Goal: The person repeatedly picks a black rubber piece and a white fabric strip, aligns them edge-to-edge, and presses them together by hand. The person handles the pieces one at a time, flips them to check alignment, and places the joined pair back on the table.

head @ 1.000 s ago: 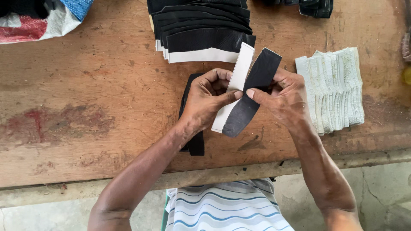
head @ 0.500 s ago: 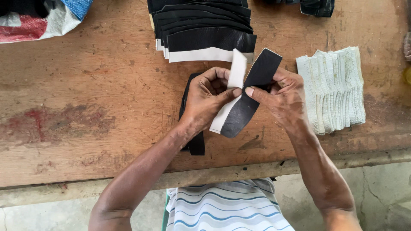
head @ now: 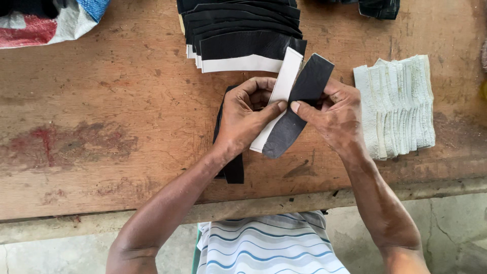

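- Worn wooden table [head: 101, 101] fills most of the view, with a red stain on its bare part and a pale concrete floor below its near edge.
- Both hands work above the middle of this table, close to its near edge.
- Left hand [head: 246, 119] pinches a white strip [head: 284, 83]; the thumb lies across the strip's face and the other fingers curl behind it.
- Right hand [head: 337, 114] pinches a black strip [head: 299, 104], thumb pressed on top, fingers bent at the back.
- These 2 strips cross each other between the thumbs, the black one in front, so they are touching but their edges do not line up.
- Under the left hand, 1 more long black piece [head: 231, 167] lies flat on the table.
- At the far edge of the table sits a fanned stack of black pieces [head: 238, 30], the front one showing a white band.
- Near the right edge of the table lies a fanned pile of white pieces [head: 401, 104], untouched and just beside the right hand.
- My judgement: pairing a white strip with a black one seems to be in the middle, since the 2 are held together but not yet matched.
- Much material remains in both piles, so a large part of the work looks left; I cannot tell which pieces on the table are finished.
- In the far left corner of the table rests a woven sack [head: 45, 23].
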`<act>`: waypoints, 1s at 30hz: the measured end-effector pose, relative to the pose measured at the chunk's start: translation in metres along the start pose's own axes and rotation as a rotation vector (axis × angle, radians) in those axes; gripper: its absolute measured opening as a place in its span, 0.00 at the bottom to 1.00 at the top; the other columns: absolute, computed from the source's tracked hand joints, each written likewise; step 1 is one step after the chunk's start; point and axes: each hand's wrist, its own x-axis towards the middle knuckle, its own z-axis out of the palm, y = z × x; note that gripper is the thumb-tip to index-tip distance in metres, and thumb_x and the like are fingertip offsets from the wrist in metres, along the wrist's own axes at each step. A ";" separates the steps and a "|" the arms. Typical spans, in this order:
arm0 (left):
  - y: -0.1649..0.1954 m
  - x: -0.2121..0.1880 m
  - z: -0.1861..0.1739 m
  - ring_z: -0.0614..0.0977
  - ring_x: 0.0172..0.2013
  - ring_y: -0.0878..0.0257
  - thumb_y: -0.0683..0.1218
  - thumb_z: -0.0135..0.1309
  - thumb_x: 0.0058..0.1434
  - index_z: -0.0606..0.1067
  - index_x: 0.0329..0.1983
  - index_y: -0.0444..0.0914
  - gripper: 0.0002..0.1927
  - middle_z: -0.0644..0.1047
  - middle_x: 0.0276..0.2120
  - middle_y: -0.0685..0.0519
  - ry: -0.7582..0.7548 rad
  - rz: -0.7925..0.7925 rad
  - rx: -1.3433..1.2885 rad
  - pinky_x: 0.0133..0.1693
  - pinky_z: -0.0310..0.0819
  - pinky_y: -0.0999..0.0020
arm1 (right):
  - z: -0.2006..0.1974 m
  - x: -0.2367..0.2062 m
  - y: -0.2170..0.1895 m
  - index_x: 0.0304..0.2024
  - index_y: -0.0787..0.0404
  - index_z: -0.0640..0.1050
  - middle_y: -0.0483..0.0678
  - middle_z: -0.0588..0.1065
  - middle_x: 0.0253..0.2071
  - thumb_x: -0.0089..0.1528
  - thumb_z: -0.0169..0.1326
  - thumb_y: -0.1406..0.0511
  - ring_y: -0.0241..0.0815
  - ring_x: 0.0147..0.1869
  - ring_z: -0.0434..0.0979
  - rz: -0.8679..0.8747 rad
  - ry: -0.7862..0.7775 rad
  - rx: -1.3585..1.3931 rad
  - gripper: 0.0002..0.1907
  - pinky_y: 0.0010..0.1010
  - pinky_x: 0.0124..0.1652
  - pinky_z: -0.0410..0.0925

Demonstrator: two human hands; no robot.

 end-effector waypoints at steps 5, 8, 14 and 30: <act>0.002 0.001 -0.005 0.85 0.42 0.67 0.40 0.64 0.61 0.76 0.55 0.33 0.20 0.83 0.41 0.50 -0.065 0.059 0.091 0.47 0.85 0.71 | -0.007 0.003 0.000 0.47 0.63 0.81 0.50 0.83 0.41 0.58 0.66 0.69 0.35 0.41 0.83 0.068 -0.095 -0.030 0.14 0.25 0.41 0.80; 0.000 0.004 -0.007 0.85 0.41 0.67 0.39 0.65 0.60 0.77 0.54 0.32 0.19 0.83 0.41 0.50 -0.114 0.000 0.058 0.46 0.86 0.71 | -0.015 0.004 0.000 0.44 0.62 0.83 0.51 0.83 0.39 0.58 0.66 0.66 0.37 0.40 0.85 0.139 -0.161 -0.043 0.13 0.26 0.39 0.81; -0.011 0.007 -0.006 0.85 0.42 0.64 0.36 0.64 0.59 0.76 0.52 0.30 0.18 0.83 0.41 0.48 -0.069 -0.128 -0.272 0.47 0.86 0.69 | -0.011 0.000 0.002 0.41 0.61 0.83 0.47 0.83 0.34 0.60 0.66 0.64 0.29 0.29 0.75 0.053 -0.098 -0.131 0.10 0.20 0.28 0.70; -0.004 0.006 -0.004 0.85 0.39 0.65 0.34 0.62 0.59 0.75 0.52 0.28 0.18 0.83 0.39 0.45 0.005 -0.182 -0.261 0.43 0.86 0.71 | -0.004 -0.001 -0.014 0.42 0.60 0.84 0.44 0.81 0.31 0.62 0.66 0.64 0.24 0.24 0.66 -0.014 -0.012 -0.254 0.09 0.16 0.23 0.61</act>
